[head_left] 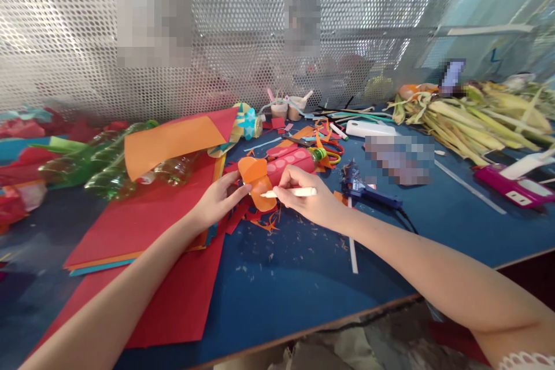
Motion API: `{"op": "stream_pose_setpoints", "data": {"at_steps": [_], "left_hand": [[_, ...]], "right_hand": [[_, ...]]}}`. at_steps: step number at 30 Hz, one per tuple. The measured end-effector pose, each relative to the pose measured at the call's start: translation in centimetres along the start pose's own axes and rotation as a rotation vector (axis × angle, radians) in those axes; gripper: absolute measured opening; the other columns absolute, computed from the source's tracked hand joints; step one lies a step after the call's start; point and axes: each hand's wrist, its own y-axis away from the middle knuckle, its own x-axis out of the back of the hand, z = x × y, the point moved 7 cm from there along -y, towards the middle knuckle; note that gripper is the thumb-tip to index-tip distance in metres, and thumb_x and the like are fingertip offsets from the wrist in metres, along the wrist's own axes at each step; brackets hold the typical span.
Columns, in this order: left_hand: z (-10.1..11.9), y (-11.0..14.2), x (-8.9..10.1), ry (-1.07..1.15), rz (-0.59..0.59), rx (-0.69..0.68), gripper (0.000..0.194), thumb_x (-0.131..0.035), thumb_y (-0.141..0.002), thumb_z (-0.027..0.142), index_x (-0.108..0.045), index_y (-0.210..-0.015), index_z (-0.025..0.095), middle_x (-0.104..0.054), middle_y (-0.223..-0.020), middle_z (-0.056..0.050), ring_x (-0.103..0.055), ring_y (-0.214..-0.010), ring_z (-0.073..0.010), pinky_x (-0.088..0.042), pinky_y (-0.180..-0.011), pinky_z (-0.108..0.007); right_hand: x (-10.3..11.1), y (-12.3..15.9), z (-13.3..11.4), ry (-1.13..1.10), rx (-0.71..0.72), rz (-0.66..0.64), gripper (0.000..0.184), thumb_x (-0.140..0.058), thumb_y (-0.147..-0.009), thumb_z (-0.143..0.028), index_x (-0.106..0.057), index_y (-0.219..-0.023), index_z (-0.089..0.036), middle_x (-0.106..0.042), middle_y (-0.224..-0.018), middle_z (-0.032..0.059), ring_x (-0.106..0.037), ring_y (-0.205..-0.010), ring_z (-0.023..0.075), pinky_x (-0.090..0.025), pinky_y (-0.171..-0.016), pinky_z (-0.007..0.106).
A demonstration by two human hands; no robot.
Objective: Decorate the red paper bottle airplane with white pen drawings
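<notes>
A person's two bare hands work at a blue table [277, 312] strewn with craft materials. Between them lies an orange paper cutout [252, 171] with rounded lobes, directly left of the right hand [303, 196] and just right of the left hand [221, 196]. Its long axis runs mostly away from the person, the near end leaning a little to the right. The right hand pinches a pale pen [299, 191] in a narrow grip; the pen lies nearly crosswise to the cutout, its tip pointing left over the near lobe, though whether it touches the paper I cannot tell. The left hand's fingers and thumb sit at the cutout's left edge, slightly apart; whether they pinch it or only steady it, I cannot tell. The left hand is nearer the paper itself, while the right reaches it through the pen. Just beyond is a red-wrapped bottle [288, 162], its green cap [319, 154] pointing right. Red paper sheets [173, 300] extend under the left forearm, and a blue glue gun [373, 193] rests to the right.
</notes>
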Motion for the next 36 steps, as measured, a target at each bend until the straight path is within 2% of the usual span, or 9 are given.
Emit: {"op": "stream_pose_setpoints", "data": {"at_steps": [5, 8, 16, 29, 36], "left_hand": [[-0.17, 0.02, -0.11, 0.000, -0.009, -0.002, 0.062, -0.044, -0.082, 0.066, -0.062, -0.114, 0.016, -0.072, -0.103, -0.011, -0.065, -0.093, -0.0281, -0.052, -0.080, -0.034], [-0.11, 0.03, -0.06, -0.011, -0.005, -0.014, 0.064, -0.043, -0.082, 0.066, -0.060, -0.118, 0.016, -0.072, -0.103, -0.011, -0.065, -0.096, -0.0290, -0.051, -0.083, -0.035], [-0.16, -0.09, -0.17, -0.006, -0.025, -0.002, 0.068, -0.043, -0.082, 0.066, -0.057, -0.124, 0.015, -0.067, -0.119, -0.013, -0.063, -0.098, -0.0300, -0.050, -0.086, -0.037], [-0.04, 0.08, 0.08, -0.040, 0.007, 0.003, 0.063, -0.043, -0.080, 0.068, -0.062, -0.115, 0.018, -0.072, -0.094, -0.009, -0.065, -0.085, -0.0277, -0.052, -0.074, -0.034], [0.05, 0.06, 0.05, -0.035, 0.004, -0.004, 0.058, -0.044, -0.081, 0.065, -0.064, -0.106, 0.017, -0.071, -0.094, -0.010, -0.064, -0.086, -0.0271, -0.051, -0.074, -0.033]], "right_hand": [[0.09, -0.04, -0.06, 0.003, -0.010, 0.007, 0.023, -0.055, -0.090, -0.034, -0.041, -0.076, -0.022, -0.051, -0.062, -0.0054, -0.042, -0.053, 0.0075, -0.033, -0.050, 0.022], [0.03, 0.02, -0.08, -0.003, -0.003, -0.001, 0.024, -0.055, -0.090, -0.035, -0.041, -0.076, -0.022, -0.051, -0.063, -0.0051, -0.042, -0.053, 0.0075, -0.033, -0.049, 0.022], [-0.07, -0.06, -0.12, -0.010, 0.003, -0.009, 0.024, -0.054, -0.091, -0.035, -0.040, -0.076, -0.022, -0.050, -0.063, -0.0054, -0.041, -0.053, 0.0071, -0.033, -0.049, 0.022], [0.38, -0.12, 0.08, 0.012, -0.010, 0.050, 0.023, -0.054, -0.090, -0.033, -0.040, -0.075, -0.022, -0.047, -0.059, -0.0066, -0.040, -0.051, 0.0071, -0.032, -0.048, 0.022], [0.26, -0.10, 0.10, 0.009, -0.004, 0.035, 0.024, -0.053, -0.091, -0.035, -0.039, -0.075, -0.022, -0.049, -0.061, -0.0059, -0.041, -0.051, 0.0071, -0.033, -0.049, 0.022]]}}
